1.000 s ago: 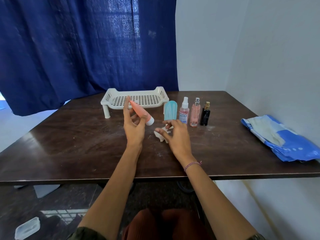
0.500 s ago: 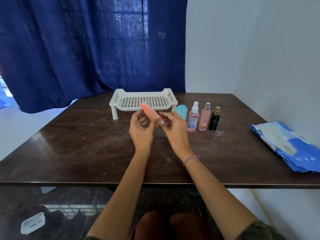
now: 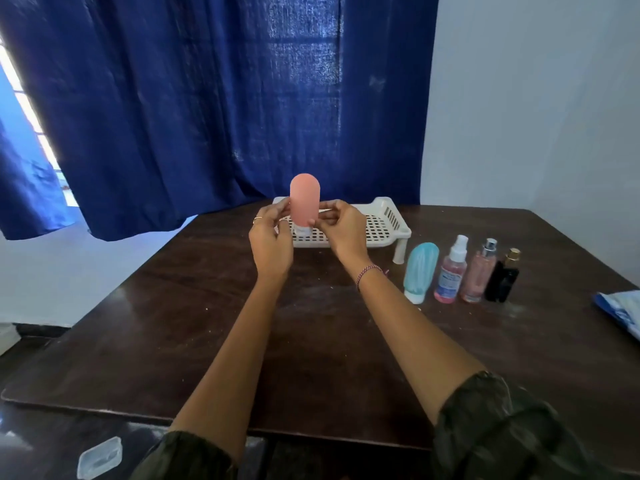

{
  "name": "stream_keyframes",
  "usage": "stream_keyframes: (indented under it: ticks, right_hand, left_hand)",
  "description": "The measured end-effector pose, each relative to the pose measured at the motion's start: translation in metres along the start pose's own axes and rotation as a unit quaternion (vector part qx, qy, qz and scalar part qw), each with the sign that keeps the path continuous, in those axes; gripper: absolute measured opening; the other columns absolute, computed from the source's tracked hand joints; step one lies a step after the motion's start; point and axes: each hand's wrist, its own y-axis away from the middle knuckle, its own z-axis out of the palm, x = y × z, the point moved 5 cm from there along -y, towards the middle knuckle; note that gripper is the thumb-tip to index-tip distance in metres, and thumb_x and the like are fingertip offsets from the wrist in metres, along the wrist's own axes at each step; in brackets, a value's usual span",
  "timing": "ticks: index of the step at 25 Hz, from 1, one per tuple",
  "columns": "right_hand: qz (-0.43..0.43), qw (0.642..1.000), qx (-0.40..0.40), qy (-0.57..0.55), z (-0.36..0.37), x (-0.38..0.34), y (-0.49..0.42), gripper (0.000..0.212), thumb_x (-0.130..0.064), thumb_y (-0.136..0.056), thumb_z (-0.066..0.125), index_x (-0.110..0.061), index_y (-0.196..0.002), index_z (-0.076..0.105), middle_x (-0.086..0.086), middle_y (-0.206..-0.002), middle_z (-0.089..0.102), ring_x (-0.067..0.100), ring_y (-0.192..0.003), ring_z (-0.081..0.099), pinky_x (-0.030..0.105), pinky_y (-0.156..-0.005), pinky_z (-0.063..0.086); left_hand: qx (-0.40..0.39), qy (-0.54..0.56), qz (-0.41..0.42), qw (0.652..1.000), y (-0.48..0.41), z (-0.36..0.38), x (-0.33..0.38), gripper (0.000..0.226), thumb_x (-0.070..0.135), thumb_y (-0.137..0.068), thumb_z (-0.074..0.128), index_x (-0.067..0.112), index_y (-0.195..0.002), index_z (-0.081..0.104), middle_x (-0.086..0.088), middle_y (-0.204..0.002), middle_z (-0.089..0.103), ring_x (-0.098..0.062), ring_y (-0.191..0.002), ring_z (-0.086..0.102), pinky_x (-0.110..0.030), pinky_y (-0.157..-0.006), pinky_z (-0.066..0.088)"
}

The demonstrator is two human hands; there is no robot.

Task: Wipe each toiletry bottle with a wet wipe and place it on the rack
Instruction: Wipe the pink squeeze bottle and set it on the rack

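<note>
A pink squeeze bottle (image 3: pixel 304 199) stands upright, white cap down, over the left part of the white perforated rack (image 3: pixel 381 223). My left hand (image 3: pixel 270 240) pinches its left side and my right hand (image 3: pixel 343 230) pinches its lower right side. I cannot tell whether the cap touches the rack. To the right, a teal squeeze bottle (image 3: pixel 420 271), a pink spray bottle (image 3: pixel 452 271), a pale pink perfume bottle (image 3: pixel 479 271) and a black bottle with a gold cap (image 3: pixel 504 277) stand in a row on the dark table (image 3: pixel 173 323). No wipe is visible.
A blue and white wipe pack (image 3: pixel 620 311) lies at the table's right edge. A blue curtain (image 3: pixel 207 98) hangs behind the rack. A clear plastic lid (image 3: pixel 99 457) lies on the floor at the lower left.
The pink bottle went from tilted in my left hand to upright over the rack, held by both hands. My right hand left the wipe on the table and rose to the bottle.
</note>
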Motion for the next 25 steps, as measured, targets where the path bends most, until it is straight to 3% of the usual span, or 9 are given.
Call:
stream_keyframes:
  ticks: [5, 10, 15, 17, 21, 25]
  right_hand:
    - [0.019, 0.999, -0.031, 0.037, 0.032, 0.014, -0.033, 0.029, -0.013, -0.076, 0.075, -0.007, -0.103, 0.064, 0.007, -0.1, 0.071, 0.013, -0.087, 0.066, 0.012, -0.069, 0.043]
    - [0.041, 0.995, -0.067, 0.059, 0.054, 0.028, -0.038, 0.031, -0.014, -0.077, 0.075, -0.008, -0.106, 0.064, 0.007, -0.104, 0.07, 0.016, -0.093, 0.066, 0.02, -0.08, 0.047]
    - [0.042, 0.994, -0.072, 0.064, 0.06, 0.03, -0.036, 0.032, -0.014, -0.078, 0.074, -0.008, -0.107, 0.062, 0.008, -0.103, 0.07, 0.015, -0.093, 0.066, 0.02, -0.079, 0.047]
    - [0.039, 0.994, -0.077, 0.074, 0.059, 0.029, -0.036, 0.03, -0.014, -0.079, 0.073, -0.008, -0.107, 0.063, 0.007, -0.101, 0.071, 0.014, -0.092, 0.066, 0.019, -0.078, 0.045]
    - [0.024, 0.992, -0.084, 0.092, 0.059, 0.027, -0.036, 0.029, -0.013, -0.082, 0.07, -0.008, -0.11, 0.062, 0.007, -0.101, 0.071, 0.013, -0.091, 0.066, 0.018, -0.078, 0.044]
    - [0.02, 0.991, -0.084, 0.106, 0.058, 0.027, -0.037, 0.038, -0.013, -0.081, 0.071, -0.009, -0.116, 0.06, 0.007, -0.103, 0.069, 0.013, -0.091, 0.065, 0.023, -0.085, 0.048]
  left_hand:
    - [-0.009, -0.052, -0.02, 0.998, -0.03, 0.002, -0.031, 0.046, -0.009, -0.087, 0.041, 0.012, -0.123, 0.06, -0.003, -0.121, 0.063, -0.02, -0.106, 0.063, -0.042, -0.097, 0.049]
    - [0.007, -0.106, -0.053, 0.993, -0.039, -0.002, -0.049, 0.041, -0.006, -0.09, 0.043, 0.01, -0.124, 0.06, -0.006, -0.123, 0.063, -0.014, -0.111, 0.059, -0.024, -0.099, 0.044]
    - [0.014, -0.14, -0.061, 0.988, -0.041, -0.004, -0.053, 0.038, -0.002, -0.092, 0.045, 0.012, -0.124, 0.06, -0.004, -0.123, 0.063, -0.007, -0.105, 0.058, -0.002, -0.079, 0.035]
    - [0.028, -0.173, -0.06, 0.983, -0.041, -0.006, -0.053, 0.037, 0.001, -0.093, 0.047, 0.015, -0.124, 0.062, -0.003, -0.124, 0.063, -0.008, -0.104, 0.057, -0.006, -0.079, 0.036]
    - [0.042, -0.217, -0.045, 0.974, -0.044, -0.007, -0.055, 0.036, 0.004, -0.092, 0.049, 0.02, -0.121, 0.063, -0.004, -0.127, 0.057, -0.018, -0.115, 0.052, -0.03, -0.097, 0.046]
    - [0.055, -0.231, -0.045, 0.97, -0.042, -0.01, -0.053, 0.036, 0.004, -0.092, 0.049, 0.017, -0.123, 0.062, -0.005, -0.127, 0.054, -0.02, -0.118, 0.044, -0.035, -0.1, 0.042]
